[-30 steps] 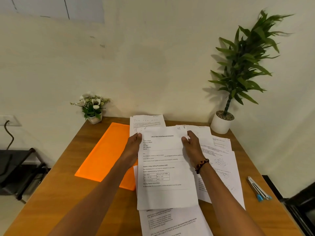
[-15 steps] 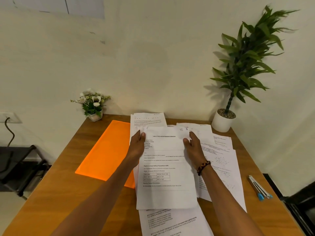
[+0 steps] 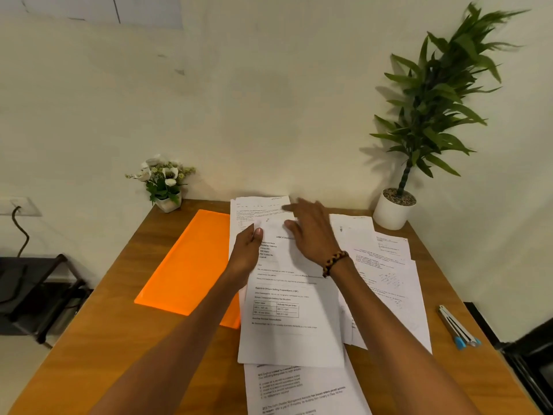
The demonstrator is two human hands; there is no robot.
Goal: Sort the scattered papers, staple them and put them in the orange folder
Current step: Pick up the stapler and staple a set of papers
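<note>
At left centre the orange folder [image 3: 185, 265] lies flat on the wooden table [image 3: 98, 339], its right edge hidden under papers; a cabled wall socket [image 3: 18, 206] is cut off at the left frame edge. At centre the left hand [image 3: 247, 253] pinches the left edge of the top sheet [image 3: 287, 313], thumb on top, its other fingers hidden beneath; only the heading "Unique Selling Propositions (USP)" is legible. The right hand [image 3: 311, 235], blurred, lies flat with fingers extended over the sheets, gripping nothing; further papers [image 3: 389, 283] spread right, print unreadable, and the lowest sheet [image 3: 302, 390] is cut off.
</note>
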